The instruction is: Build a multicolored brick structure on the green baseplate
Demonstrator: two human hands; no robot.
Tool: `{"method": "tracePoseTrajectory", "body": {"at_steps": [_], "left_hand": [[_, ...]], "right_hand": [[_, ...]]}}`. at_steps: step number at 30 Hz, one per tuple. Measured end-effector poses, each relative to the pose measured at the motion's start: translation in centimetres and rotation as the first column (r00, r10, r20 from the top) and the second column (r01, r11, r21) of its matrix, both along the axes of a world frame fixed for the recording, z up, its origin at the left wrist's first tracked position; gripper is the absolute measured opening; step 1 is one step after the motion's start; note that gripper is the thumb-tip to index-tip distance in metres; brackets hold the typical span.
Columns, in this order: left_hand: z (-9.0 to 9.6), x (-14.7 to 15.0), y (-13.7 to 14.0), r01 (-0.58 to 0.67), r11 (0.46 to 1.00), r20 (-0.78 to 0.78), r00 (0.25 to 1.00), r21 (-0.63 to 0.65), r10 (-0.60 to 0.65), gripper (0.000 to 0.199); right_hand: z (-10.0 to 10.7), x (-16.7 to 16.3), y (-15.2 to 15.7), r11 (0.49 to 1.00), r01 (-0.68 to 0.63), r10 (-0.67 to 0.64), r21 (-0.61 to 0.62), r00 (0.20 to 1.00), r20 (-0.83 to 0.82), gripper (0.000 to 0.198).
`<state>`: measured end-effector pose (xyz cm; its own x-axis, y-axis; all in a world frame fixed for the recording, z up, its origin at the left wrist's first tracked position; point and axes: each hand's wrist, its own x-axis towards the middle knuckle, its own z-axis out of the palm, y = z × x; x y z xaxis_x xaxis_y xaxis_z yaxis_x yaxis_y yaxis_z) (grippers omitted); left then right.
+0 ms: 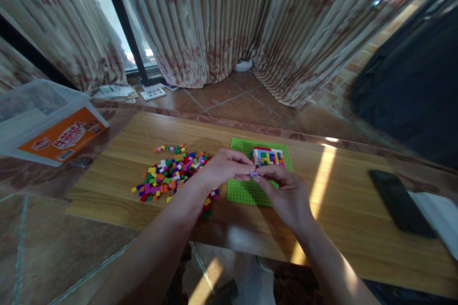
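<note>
A small purple toy brick [254, 174] is pinched between the fingertips of my two hands, above the green baseplate [246, 194]. My left hand [229, 167] comes in from the left, its fingers closed at the brick. From the other side my right hand [284, 189] grips the same brick with thumb and fingers. Just behind the fingers, a block of multicoloured bricks [268, 156] stands on the baseplate, partly hidden by my right hand. A loose pile of coloured bricks [171, 174] lies on the table left of the baseplate, partly behind my left arm.
The wooden table [343, 209] runs wide across the view. A clear plastic bin [43, 105] with an orange label stands at the left. On the right lies a black phone-like slab [400, 202] beside a white item [438, 217]. Striped curtains [200, 24] hang behind.
</note>
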<state>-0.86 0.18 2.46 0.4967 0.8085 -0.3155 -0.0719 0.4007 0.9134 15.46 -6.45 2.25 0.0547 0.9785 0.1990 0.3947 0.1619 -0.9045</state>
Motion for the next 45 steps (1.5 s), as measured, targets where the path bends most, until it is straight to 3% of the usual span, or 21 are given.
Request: {"method": "tracePoseTrajectory", "body": {"at_steps": [11,17,24,30,33,39,45], "left_hand": [[0.3,0.6,-0.4,-0.074,0.994,0.048,0.996,0.077,0.070,0.018],[0.2,0.5,-0.5,-0.052,0.994,0.075,0.996,0.095,0.045,0.018],[0.3,0.5,-0.3,-0.065,0.998,0.103,0.993,0.028,0.061,0.021],[0.9,0.4,-0.1,-0.167,0.986,-0.050,0.985,-0.022,0.166,0.006],[1.1,0.3,-0.1,-0.156,0.988,-0.118,0.981,0.000,0.155,0.007],[0.5,0.6,-0.1,-0.124,0.991,-0.157,0.979,0.049,0.130,0.004],[0.2,0.8,0.0,-0.120,0.991,-0.161,0.978,0.065,0.130,0.006]], "right_hand": [[-0.3,0.3,0.6,0.999,-0.006,0.000,-0.046,0.991,-0.132,0.014],[-0.1,0.4,0.4,0.996,0.013,-0.017,-0.085,0.999,-0.045,0.014],[0.0,0.4,0.1,1.000,-0.005,0.005,-0.007,1.000,-0.018,0.011],[-0.2,2.7,1.3,0.978,0.203,-0.201,0.041,0.979,-0.042,0.017],[-0.4,4.0,1.8,0.975,0.218,-0.217,0.048,0.976,-0.030,0.016],[-1.0,4.7,1.8,0.983,0.173,-0.179,0.055,0.974,0.139,0.016],[-0.8,4.0,1.7,0.978,0.073,-0.145,0.194,0.909,0.390,0.012]]}}
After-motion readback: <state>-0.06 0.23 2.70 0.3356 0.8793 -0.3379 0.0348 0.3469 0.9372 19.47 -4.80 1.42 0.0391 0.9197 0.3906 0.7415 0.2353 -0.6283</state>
